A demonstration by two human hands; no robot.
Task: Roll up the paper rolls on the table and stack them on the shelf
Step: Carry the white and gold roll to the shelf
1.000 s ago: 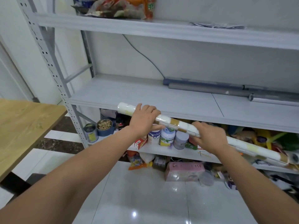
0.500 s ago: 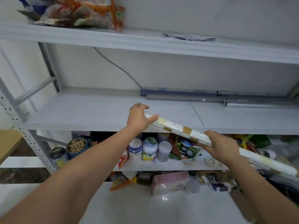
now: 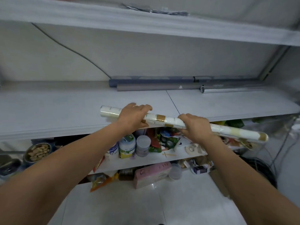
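- The shelf (image 3: 65,111) fills most of your view. Its middle board is bare along the front edge and the left side. The board below it is crowded with bottles and packets.
- Three stored rolls (image 3: 154,87) lie end to end and side by side along the back edge of the middle board, against the wall.
- The paper roll (image 3: 170,121), white with brown squares, is already rolled tight. Its left end is over the front part of the middle board. Its right end hangs out past the front edge, lower and toward the right, so the roll crosses this edge at a slant. I cannot tell if the left end touches the board.
- I judge that you are at the stacking step for this roll. The next move asks you to swing the right end in over the board, bring the roll parallel to the back edge, and slide it to the stored rolls without letting the paper loosen.
- Your left hand (image 3: 133,116) comes from above, with the forearm stretched forward. The fingers curl over the far side of the roll, near its left end.
- Your right hand (image 3: 194,127) holds the roll near its middle, just outside the front edge. The fingers are closed over the top and the thumb is under it.
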